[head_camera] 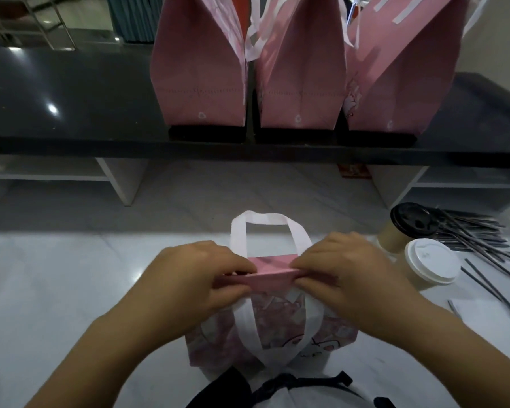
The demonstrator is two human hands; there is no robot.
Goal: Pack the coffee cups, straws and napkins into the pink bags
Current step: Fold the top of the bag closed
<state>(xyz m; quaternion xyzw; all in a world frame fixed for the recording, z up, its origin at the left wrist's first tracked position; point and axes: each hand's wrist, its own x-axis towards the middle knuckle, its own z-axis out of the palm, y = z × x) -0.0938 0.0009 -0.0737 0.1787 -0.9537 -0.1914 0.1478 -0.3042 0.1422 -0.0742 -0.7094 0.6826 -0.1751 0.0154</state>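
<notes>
A pink bag (273,325) with white handles stands on the white counter just in front of me. My left hand (198,278) and my right hand (345,272) both pinch its folded pink top edge, one at each end. Its inside is hidden. To the right stand two coffee cups: one with a black lid (414,219) and one with a white lid (432,260). A heap of dark straws (477,237) lies behind and right of the cups. I see no napkins clearly.
Three more pink bags (199,69) (301,72) (395,78) stand in a row on the raised dark shelf (71,98) beyond the counter (56,275). A few loose straws (489,287) lie toward the right edge.
</notes>
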